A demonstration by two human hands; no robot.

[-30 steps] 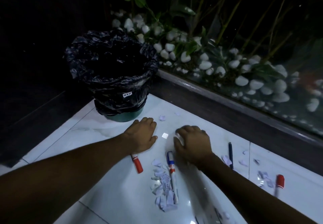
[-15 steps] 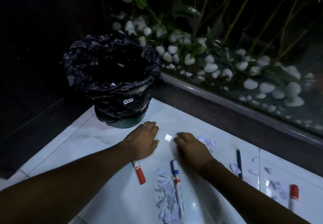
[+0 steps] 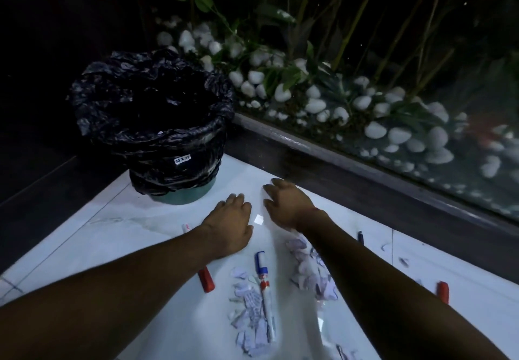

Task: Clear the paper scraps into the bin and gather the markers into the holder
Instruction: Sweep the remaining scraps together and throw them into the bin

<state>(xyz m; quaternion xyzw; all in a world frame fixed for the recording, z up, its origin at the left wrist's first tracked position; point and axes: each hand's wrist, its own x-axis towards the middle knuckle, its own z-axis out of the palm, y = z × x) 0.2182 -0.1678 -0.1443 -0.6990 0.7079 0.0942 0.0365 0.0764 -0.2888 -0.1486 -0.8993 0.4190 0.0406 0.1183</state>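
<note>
White glossy tile forms the floor (image 3: 140,236) that carries all items; its far edge meets a dark ledge (image 3: 365,179) below a glass pane backed by white pebbles (image 3: 373,130) and plants. The bin (image 3: 157,123), lined with a black plastic bag, stands at the far left corner of the tiled area. The left hand (image 3: 229,224) lies palm down on the floor just in front of the bin, fingers straight and together, holding nothing. The right hand (image 3: 289,205) is just beside it toward the far edge, fingers spread and slightly bent against the tile; whether anything lies under the palm cannot be determined. A small white square scrap (image 3: 258,219) lies between the two hands. A red-capped marker (image 3: 206,278) passes beneath the left forearm, its white end showing beyond the wrist. A blue-capped marker (image 3: 264,289) lies between the forearms, on and beside one pile of paper scraps (image 3: 250,320). A second scrap pile (image 3: 311,272) lies against the right forearm. A dark pen (image 3: 361,237) lies to the right of that forearm, and another red-capped marker (image 3: 443,292) lies near the right edge. Loose scraps are scattered toward the right edge.
</note>
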